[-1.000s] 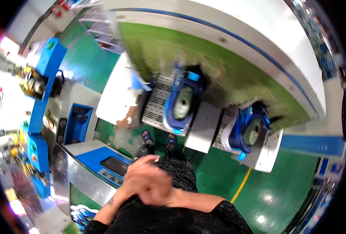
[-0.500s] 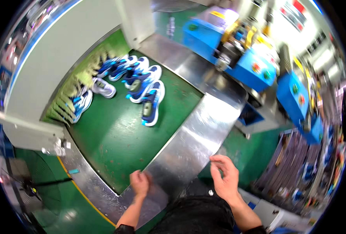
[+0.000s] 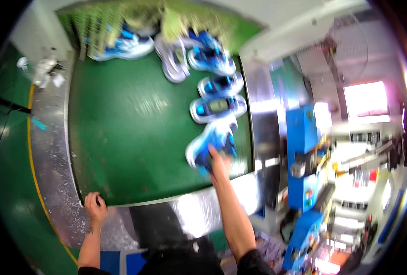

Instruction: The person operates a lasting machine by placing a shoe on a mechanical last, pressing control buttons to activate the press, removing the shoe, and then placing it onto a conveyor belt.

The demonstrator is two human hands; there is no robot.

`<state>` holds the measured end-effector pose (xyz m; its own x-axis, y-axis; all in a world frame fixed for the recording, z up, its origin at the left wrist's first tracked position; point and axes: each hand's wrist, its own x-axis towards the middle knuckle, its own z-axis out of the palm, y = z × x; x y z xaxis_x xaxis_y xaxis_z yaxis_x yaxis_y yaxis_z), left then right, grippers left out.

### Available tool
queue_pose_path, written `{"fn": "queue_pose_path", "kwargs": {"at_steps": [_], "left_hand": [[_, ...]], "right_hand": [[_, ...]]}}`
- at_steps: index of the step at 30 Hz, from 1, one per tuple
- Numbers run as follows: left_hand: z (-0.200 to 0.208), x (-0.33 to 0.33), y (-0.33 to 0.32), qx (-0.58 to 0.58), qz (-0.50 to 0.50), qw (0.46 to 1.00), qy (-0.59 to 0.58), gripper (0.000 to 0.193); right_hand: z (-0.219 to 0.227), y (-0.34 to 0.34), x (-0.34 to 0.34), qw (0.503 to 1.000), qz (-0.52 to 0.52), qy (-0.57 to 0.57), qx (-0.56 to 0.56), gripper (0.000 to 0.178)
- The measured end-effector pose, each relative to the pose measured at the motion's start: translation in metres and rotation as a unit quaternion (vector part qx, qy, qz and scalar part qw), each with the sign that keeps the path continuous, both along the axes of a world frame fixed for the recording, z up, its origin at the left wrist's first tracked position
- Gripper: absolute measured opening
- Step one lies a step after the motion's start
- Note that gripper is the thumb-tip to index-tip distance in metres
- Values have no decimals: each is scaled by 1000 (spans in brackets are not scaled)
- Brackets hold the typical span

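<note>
My right hand [image 3: 220, 166] reaches over the green surface [image 3: 130, 137] and grips the near end of a blue and white sneaker [image 3: 206, 140], its thumb by the shoe's opening; motion blurs the fingers. Just beyond that shoe lies another sneaker [image 3: 219, 106] on its sole, with several more in a row toward the back. My left hand [image 3: 95, 207] is loosely closed at the near left corner of the metal border, fingers curled, and I see nothing in it.
A wide metal border [image 3: 52, 151] frames the green surface. Yellowish fringe strips [image 3: 169, 25] hang across the opening at the back, partly covering sneakers and a pale lilac shoe [image 3: 173, 64]. Blue machine housings [image 3: 300, 128] stand to the right. A teal object [image 3: 38, 123] lies on the left border.
My view has turned to the right. My right hand, empty before, has moved forward onto the nearest sneaker. My left hand now sits at the border's near left corner.
</note>
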<state>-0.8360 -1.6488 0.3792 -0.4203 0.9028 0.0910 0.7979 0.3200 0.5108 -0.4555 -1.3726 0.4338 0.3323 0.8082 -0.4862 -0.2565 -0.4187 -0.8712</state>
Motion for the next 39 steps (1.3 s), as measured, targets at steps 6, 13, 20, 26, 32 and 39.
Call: {"fn": "queue_pose_path", "kwargs": {"at_steps": [6,13,20,26,32,39], "left_hand": [[22,26,26,-31,58,993,-97,15],[143,241,89,45,-224,679,-697,114],[286,428,61,-131,-411,432,-792,86],[266,587,15,-171,-271,611,-724,53],[244,703,181,-34,-418,765,-488,71],[208,923,459,-11,-560,821,-113,94]], "right_hand": [[111,-139,107,970,14,213,-113,43],[268,-208,145,931,341,38,125,58],[271,-308,232,928,216,-18,303,90],[232,-381,352,982,-49,74,169,70],[267,-381,427,991,-75,-21,112,61],[306,-300,458,981,-146,51,116,31]]}}
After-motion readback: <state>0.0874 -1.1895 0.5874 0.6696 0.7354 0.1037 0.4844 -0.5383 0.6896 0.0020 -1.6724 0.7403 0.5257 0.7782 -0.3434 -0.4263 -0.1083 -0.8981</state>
